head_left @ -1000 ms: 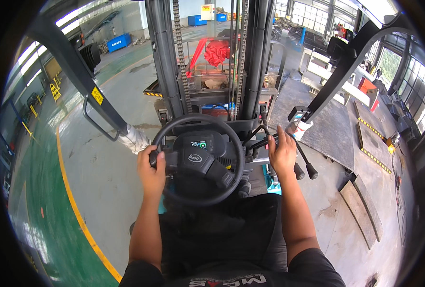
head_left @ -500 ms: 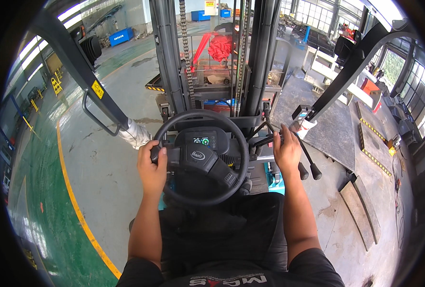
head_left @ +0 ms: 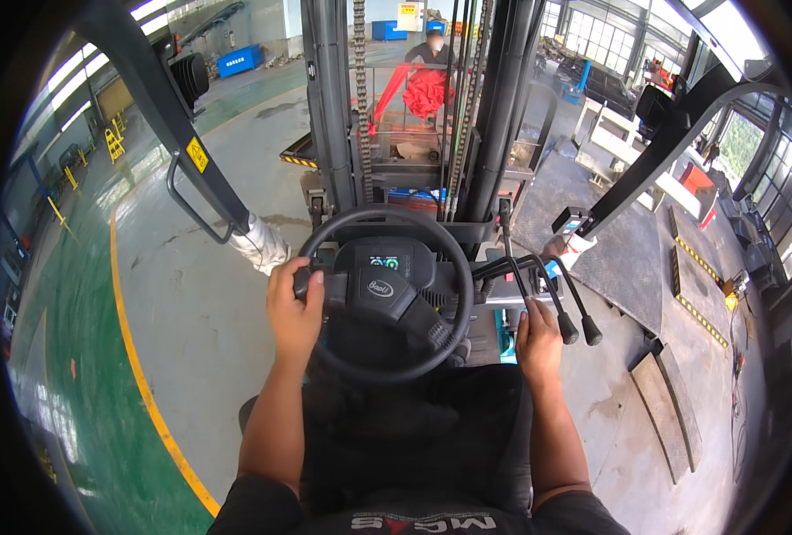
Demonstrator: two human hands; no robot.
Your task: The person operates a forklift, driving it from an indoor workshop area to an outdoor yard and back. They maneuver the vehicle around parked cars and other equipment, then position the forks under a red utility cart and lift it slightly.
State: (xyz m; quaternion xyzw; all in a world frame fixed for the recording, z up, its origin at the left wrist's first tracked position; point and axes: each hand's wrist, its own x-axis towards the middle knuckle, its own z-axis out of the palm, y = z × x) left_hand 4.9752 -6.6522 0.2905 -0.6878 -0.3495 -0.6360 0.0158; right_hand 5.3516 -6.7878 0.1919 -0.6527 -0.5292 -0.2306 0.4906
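Observation:
I sit in a forklift seat behind a black steering wheel (head_left: 380, 378). My left hand (head_left: 293, 312) is closed on the knob at the wheel's left rim. My right hand (head_left: 539, 343) sits to the right of the wheel, fingers curled around the leftmost of the black control levers (head_left: 514, 267). Two more levers with round knobs (head_left: 580, 330) stand just right of that hand. A small lit display (head_left: 383, 263) sits on the steering column.
The mast (head_left: 334, 107) with its chains rises straight ahead. Beyond it a person (head_left: 432, 49) stands behind a red bundle (head_left: 427, 89). A yellow floor line (head_left: 137, 374) borders green floor on the left. Steel plates (head_left: 628, 259) and wooden boards (head_left: 668, 410) lie to the right.
My right hand has drawn back toward me along the levers, from beside the wheel's upper right to lower down. My left hand stays on the wheel knob.

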